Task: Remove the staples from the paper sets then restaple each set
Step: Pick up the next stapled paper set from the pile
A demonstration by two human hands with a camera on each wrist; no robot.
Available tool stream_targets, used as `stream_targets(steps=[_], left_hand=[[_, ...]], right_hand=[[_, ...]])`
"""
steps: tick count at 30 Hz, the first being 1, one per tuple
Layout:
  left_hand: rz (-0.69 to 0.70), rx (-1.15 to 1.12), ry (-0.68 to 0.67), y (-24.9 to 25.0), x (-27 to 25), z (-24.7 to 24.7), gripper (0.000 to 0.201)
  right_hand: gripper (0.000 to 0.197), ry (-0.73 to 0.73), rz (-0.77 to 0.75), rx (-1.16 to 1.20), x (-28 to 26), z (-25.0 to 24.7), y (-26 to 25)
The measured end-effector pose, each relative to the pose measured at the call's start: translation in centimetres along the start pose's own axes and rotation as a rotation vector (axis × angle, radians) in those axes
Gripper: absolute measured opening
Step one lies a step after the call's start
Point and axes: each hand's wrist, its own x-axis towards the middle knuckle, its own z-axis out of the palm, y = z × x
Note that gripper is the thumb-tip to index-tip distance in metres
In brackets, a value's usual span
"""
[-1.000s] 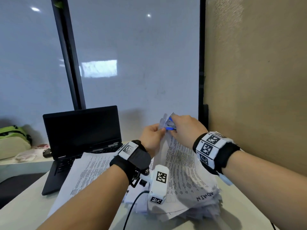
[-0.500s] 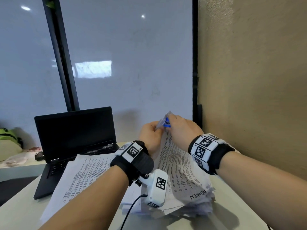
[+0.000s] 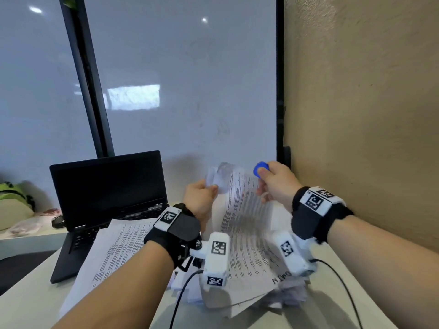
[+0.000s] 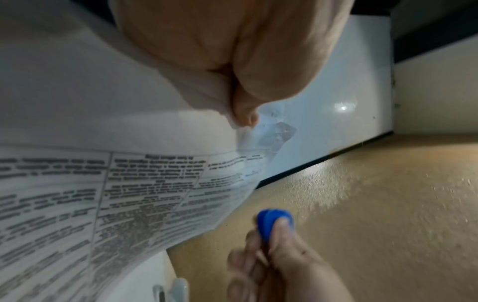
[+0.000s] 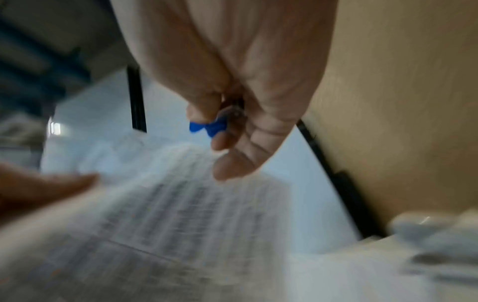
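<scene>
My left hand (image 3: 202,198) pinches the crumpled top corner of a printed paper set (image 3: 244,229) and holds it raised above the desk; thumb and fingers clamp the corner (image 4: 232,114). My right hand (image 3: 273,179) grips a small blue staple remover (image 3: 260,169) between thumb and fingers, held off to the right of the sheet's top edge, apart from the paper. The blue staple remover (image 4: 274,224) shows below the paper set (image 4: 129,194) in the left wrist view, and its blue jaws (image 5: 207,126) stick out of my right fingers. The paper set (image 5: 168,204) is blurred there.
More printed sheets (image 3: 118,248) lie spread on the white desk (image 3: 35,305), partly over the keyboard of an open black laptop (image 3: 107,186). A ragged paper pile (image 3: 285,293) sits under my wrists. A tan wall (image 3: 356,115) stands close on the right; a whiteboard (image 3: 190,79) behind.
My right hand has pulled the blue staple remover away from the paper's corner, up and to the right. My left hand keeps its pinch on the corner.
</scene>
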Motion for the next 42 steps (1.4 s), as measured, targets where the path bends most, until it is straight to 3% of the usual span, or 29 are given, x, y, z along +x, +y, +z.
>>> stream_targets(steps=[2, 5, 8, 11, 16, 18, 22, 24, 27, 30, 33, 36, 39, 42], left_hand=[[0.024, 0.085, 0.020, -0.4, 0.2, -0.1, 0.017], [0.081, 0.263, 0.004, -0.5, 0.5, 0.5, 0.030], [0.096, 0.370, -0.028, -0.5, 0.4, 1.3, 0.026], [0.107, 0.423, -0.071, -0.9, 0.7, 1.9, 0.023], [0.164, 0.371, -0.032, -0.3, 0.9, 2.4, 0.024], [0.175, 0.283, -0.010, 0.1, 0.5, 2.4, 0.031], [0.144, 0.033, 0.010, 1.5, -0.1, 1.8, 0.030], [0.119, -0.031, 0.004, 2.4, -0.3, 1.2, 0.025], [0.107, -0.083, 0.024, 3.2, -0.7, 0.6, 0.023], [0.170, 0.003, 0.015, 3.0, -1.2, 0.5, 0.010], [0.219, 0.159, 0.000, 2.4, -1.5, 1.6, 0.038], [0.241, 0.095, 0.041, 3.1, -2.3, 5.2, 0.026], [0.291, 0.018, -0.009, 4.1, -3.9, 9.9, 0.031], [0.307, -0.014, -0.099, 3.0, -5.1, 12.8, 0.048]], right_hand=[[0.015, -0.059, 0.064, -0.314, 0.4, -2.3, 2.7], [0.018, -0.126, 0.301, -0.659, 0.0, -6.2, 7.4], [0.029, -0.163, 0.483, -1.052, -2.0, -9.1, 10.3], [0.032, -0.231, 0.502, -1.297, -3.5, -10.6, 11.7], [0.031, -0.239, 0.456, -1.125, -3.1, -11.5, 10.1], [0.027, -0.210, 0.390, -0.816, -2.9, -11.1, 8.7], [0.012, -0.172, 0.275, 0.064, -2.8, -9.5, 5.9], [0.048, -0.219, 0.233, 0.200, -2.9, -8.8, 5.1], [0.058, -0.249, 0.134, 0.262, -3.4, -7.8, 4.3], [0.063, -0.131, 0.014, 0.217, -3.6, -7.4, 4.0], [0.031, 0.065, -0.143, -0.008, -4.1, -8.2, 3.3], [0.005, 0.202, -0.233, -0.170, -5.5, -9.7, 2.3], [0.009, 0.290, -0.236, -0.180, -7.2, -11.6, 2.2], [0.014, 0.238, -0.203, -0.176, -8.9, -13.3, 3.6]])
